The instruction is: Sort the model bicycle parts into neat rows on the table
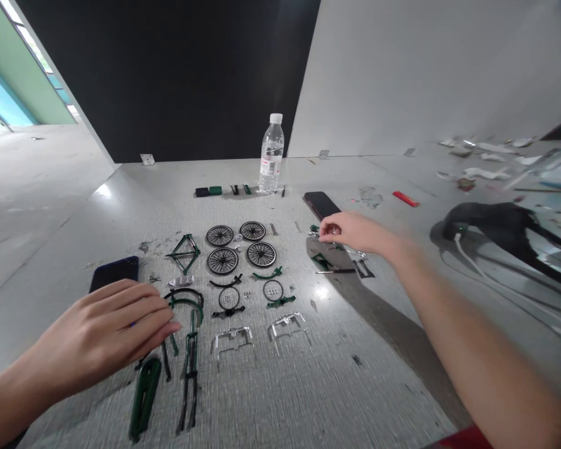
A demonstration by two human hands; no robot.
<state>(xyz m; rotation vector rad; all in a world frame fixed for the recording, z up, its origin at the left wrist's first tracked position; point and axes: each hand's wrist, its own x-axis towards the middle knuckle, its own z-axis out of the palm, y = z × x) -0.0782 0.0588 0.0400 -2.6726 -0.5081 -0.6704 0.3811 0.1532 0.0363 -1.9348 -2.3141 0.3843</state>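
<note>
My right hand [353,231] reaches over a group of small green and silver parts beside a dark phone [322,204]. Its fingertips are pinched together; whatever sits between them is too small to make out. Below it lie a small green part [321,262] and a thin screwdriver-like rod [335,271]. Palm down, my left hand [116,324] hovers with loosely stretched fingers by curved model-bicycle mudguards [187,302], partly covering some thin dark and green parts. A green slotted part [144,396] and a long fork-like piece [191,374] lie near it.
Several spoked wheels [222,260], a green bicycle frame [184,254] and silver wire brackets [234,338] lie mid-table. A water bottle [272,156] stands behind. Another phone [116,272] is at left. Right are a red object [406,199] and a black device [486,224] with a white cable.
</note>
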